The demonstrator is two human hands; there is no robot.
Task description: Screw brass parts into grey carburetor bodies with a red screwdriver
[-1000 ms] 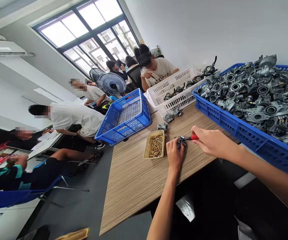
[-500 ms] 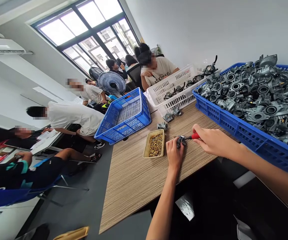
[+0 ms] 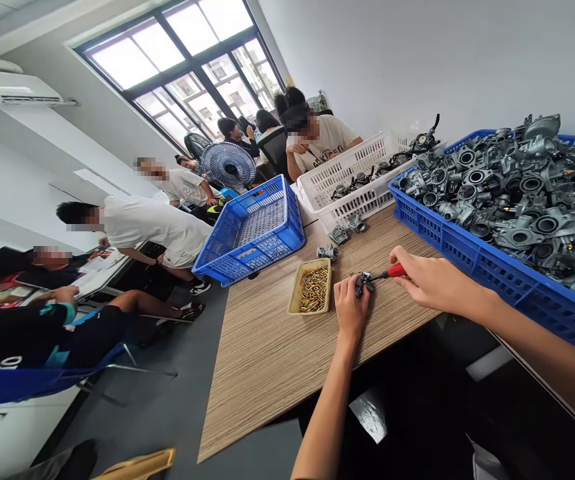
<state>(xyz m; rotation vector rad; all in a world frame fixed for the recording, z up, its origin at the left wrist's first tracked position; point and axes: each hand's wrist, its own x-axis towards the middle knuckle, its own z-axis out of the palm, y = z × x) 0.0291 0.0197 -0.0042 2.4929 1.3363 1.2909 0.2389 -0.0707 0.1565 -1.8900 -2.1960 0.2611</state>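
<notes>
My left hand point(image 3: 351, 305) is closed round a small grey metal carburetor body point(image 3: 364, 283) on the wood-grain table point(image 3: 262, 360). In my right hand point(image 3: 424, 280) is a screwdriver point(image 3: 396, 270) with a red handle, its dark shaft pointing left into the carburetor body. The exact spot where the tip meets the metal is too small to make out. Just left of my left hand stands a cream tray point(image 3: 291, 303) of small brass parts point(image 3: 316, 288). Another carburetor body point(image 3: 327, 252) lies behind that tray.
A blue crate point(image 3: 447, 243) heaped with carburetor bodies point(image 3: 522, 193) stands at the right. Behind are a white crate point(image 3: 352, 207) with several assembled carburetors and a blue crate point(image 3: 252, 250). A co-worker point(image 3: 324, 137) sits across the table; several people are at the left.
The view has shifted slightly, moving the scene a little to the right. Both hands keep their hold on the carburetor body and the screwdriver. At far left, a seated person's arm has moved.
</notes>
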